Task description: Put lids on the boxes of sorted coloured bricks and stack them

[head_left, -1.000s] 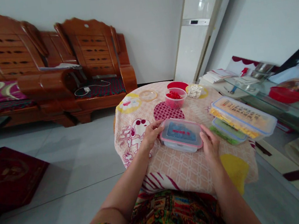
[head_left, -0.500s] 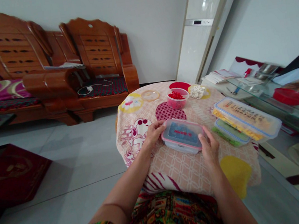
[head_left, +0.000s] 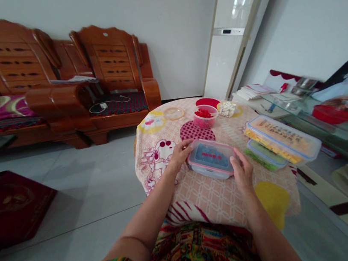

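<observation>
A clear plastic food container [head_left: 210, 160] with a pink-rimmed lid and red lettering sits on the cloth-covered round table [head_left: 202, 193]. Something dark shows through its lid. My left hand [head_left: 179, 155] grips its left end, thumb and fingers closed on the rim. At the right end, my right hand [head_left: 241, 166] holds the rim with its thumb near the lid's edge. Beyond it stands a round tub of red pieces [head_left: 205, 116], beside a pile of white pieces [head_left: 227, 109]. To the right, a large blue-rimmed container [head_left: 283, 136] with yellow contents overlaps a smaller container of green pieces [head_left: 266, 156].
A round clear lid [head_left: 173, 113] and a red lid or plate [head_left: 208, 102] lie toward the table's far side. A glass-topped cabinet [head_left: 304, 112] holding a red bowl [head_left: 332, 113] borders the table on the right. Wooden chairs [head_left: 113, 70] stand along the back wall.
The view has shifted slightly. Both hands keep their hold at the ends of the pink-rimmed container, which stays in place on the table.
</observation>
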### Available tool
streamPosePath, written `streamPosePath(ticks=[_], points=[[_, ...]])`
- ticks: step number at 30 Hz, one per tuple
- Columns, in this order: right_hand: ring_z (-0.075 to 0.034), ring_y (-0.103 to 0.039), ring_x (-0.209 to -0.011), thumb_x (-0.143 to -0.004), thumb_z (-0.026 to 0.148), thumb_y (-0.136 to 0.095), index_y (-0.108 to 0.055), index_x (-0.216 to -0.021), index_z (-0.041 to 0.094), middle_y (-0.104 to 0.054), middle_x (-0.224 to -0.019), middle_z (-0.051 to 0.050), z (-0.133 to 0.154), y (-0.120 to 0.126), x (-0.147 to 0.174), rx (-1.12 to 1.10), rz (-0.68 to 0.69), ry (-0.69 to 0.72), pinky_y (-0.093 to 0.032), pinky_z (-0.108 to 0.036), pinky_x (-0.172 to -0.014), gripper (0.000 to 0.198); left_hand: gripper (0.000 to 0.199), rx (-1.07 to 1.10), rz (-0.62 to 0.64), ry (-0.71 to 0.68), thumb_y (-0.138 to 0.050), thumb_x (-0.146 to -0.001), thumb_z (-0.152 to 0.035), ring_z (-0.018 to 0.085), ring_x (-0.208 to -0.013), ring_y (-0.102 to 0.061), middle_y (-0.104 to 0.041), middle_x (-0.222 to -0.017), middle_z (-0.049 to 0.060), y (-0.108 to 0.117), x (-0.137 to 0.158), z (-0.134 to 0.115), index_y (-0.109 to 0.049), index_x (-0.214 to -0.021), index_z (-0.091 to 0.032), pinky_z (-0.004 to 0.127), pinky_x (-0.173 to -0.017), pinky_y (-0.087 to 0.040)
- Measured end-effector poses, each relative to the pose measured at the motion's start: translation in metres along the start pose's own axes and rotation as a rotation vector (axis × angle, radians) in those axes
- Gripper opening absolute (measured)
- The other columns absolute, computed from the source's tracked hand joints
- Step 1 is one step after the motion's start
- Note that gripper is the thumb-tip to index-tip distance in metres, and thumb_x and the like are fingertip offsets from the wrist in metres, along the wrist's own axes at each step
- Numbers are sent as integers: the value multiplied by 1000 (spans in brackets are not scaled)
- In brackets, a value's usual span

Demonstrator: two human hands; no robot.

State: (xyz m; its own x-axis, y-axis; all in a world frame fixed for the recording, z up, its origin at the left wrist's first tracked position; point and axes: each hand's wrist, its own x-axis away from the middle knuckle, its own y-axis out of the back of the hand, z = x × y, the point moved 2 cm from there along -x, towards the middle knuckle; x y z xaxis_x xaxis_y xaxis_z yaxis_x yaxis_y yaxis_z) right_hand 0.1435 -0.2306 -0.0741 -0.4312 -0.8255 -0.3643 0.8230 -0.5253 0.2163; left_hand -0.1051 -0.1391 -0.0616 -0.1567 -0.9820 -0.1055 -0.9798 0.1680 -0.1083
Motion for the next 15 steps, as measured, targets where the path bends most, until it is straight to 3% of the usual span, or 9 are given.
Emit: streamPosePath(ticks=[3, 6, 9, 12, 15], points=[[-32, -61, -127, -88, 54, -59, -66, -134, 15, -69, -133, -17, -3, 1, -1, 4, 14, 9, -46, -51, -110, 60, 49, -230, 20, -219, -63, -76, -22, 28, -118, -62, -70, -126, 11, 1, -11, -9, -72, -124, -17, 40, -103, -49], [-32, -61, -127, -88, 53, -59, -66, -133, 16, -69, -132, -17, -4, 1, -2, 18, 25, 26, -46, -51, -110, 59, 48, -472, 208, -385, -57, -74, -13, 28, -129, -58, -67, -133, 10, -6, -28, -22, -75, -118, -20, 44, -115, -38], [-32, -61, -126, -88, 52, -59, -67, -132, 16, -70, -131, -17, -3, 1, -1, 19, 16, 42, -47, -51, -108, 58, 51, -650, 348, -453, -50, -74, -8, 26, -125, -60, -71, -128, 9, -20, -42, -30, -77, -115, -21, 43, -115, -39], [-32, -62, -125, -88, 52, -58, -67, -132, 16, -70, -131, -17, -2, 0, -1, 17, 9, 44, -48, -51, -107, 57, 59, -771, 406, -473, -44, -73, -5, 25, -123, -62, -72, -126, 8, -36, -48, -30, -76, -119, -22, 41, -112, -42], [-33, -62, -125, -89, 52, -58, -67, -132, 15, -69, -132, -18, -1, -1, -1, 21, 9, 47, -48, -51, -107, 58, 52, -847, 433, -462, -42, -81, -9, 27, -120, -63, -71, -127, 9, -45, -47, -28, -75, -120, -21, 40, -108, -44]])
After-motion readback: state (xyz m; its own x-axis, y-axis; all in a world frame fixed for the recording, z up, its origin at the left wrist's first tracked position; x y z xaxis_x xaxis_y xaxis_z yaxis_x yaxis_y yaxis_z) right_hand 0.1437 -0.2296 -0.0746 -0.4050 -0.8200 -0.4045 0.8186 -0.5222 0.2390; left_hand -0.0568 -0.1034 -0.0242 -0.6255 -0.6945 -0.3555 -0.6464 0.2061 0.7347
